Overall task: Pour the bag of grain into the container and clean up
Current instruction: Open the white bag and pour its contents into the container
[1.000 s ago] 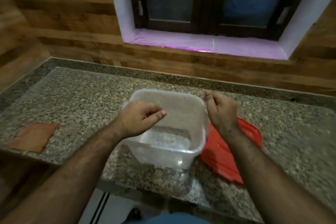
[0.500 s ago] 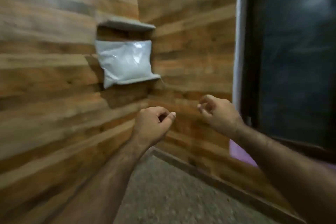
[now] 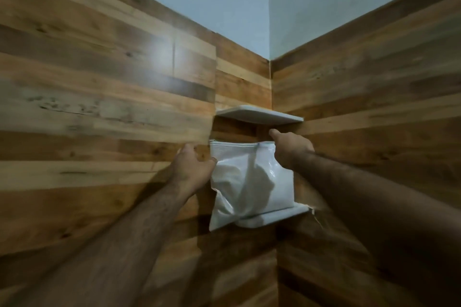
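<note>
At frame centre, the bag (image 3: 252,182) stands upright on the lower shelf (image 3: 274,217), between 2 hands: left hand (image 3: 192,169) open, touching its edge; right hand (image 3: 289,149) loosely open at its top corner.

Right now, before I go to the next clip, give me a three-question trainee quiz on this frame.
1. True or false: the white bag of grain lies flat on the upper shelf.
2. Multiple choice: where is the left hand? A) at the bag's left edge B) on the upper shelf C) under the lower shelf
3. Fill in: the right hand reaches the bag's top ____ corner.

Key
1. False: it stands on the lower shelf, its left bottom corner hanging over the edge.
2. A
3. right
Neither grip has clearly closed on the bag yet.
</note>
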Motion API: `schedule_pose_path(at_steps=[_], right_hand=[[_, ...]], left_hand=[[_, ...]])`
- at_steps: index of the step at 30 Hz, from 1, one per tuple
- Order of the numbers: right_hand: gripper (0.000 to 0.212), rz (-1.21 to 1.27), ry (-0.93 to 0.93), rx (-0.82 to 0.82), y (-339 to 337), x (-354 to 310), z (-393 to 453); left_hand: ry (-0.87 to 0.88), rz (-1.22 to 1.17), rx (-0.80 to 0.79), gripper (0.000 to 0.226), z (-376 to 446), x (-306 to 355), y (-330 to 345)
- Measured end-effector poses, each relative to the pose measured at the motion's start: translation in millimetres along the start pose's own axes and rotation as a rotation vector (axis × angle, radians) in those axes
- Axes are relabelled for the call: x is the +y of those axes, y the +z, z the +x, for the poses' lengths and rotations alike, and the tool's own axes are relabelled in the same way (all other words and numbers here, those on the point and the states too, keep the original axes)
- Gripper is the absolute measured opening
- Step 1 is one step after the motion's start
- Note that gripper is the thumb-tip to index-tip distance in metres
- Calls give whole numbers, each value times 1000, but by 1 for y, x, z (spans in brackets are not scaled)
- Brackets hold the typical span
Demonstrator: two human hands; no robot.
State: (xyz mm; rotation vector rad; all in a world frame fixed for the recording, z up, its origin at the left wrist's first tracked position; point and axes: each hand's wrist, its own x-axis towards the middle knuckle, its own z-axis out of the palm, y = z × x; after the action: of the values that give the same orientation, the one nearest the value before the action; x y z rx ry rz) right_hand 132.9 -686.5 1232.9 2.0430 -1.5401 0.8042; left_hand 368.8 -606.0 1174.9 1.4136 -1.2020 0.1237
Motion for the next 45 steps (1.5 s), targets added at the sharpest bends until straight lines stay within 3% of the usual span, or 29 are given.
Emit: schedule_pose_path(at_steps=[3,8,12,16,21,27,30,34,40,45], right_hand=[[72,-45,43,-34,23,1,54],[57,-8,-8,-263,52,1,94],[38,82,26,-123,68,11,102],[19,216,163,86,71,16,94],[26,325,218,286,32,27,63],[28,433,209,310,-24,60,-6],[29,339,192,205,-34,80,-78],[32,256,126,-74,-26,116,-206],[36,196,139,-407,30,148,-424],[26,136,139,-674,73,171,-577]], left_hand=[[10,44,-91,68,35,-15,14],[106,95,-147,27,55,-9,29],[164,175,-21,41,56,2,33],[178,180,18,40,46,16,29],[307,82,84,44,14,46,15],[415,-64,76,54,-50,89,-9],[386,-78,24,57,-117,92,-19],[347,-106,-140,52,-244,70,-22],[239,-13,-416,59,-464,8,-16],[173,76,-589,44,-637,-43,-21]])
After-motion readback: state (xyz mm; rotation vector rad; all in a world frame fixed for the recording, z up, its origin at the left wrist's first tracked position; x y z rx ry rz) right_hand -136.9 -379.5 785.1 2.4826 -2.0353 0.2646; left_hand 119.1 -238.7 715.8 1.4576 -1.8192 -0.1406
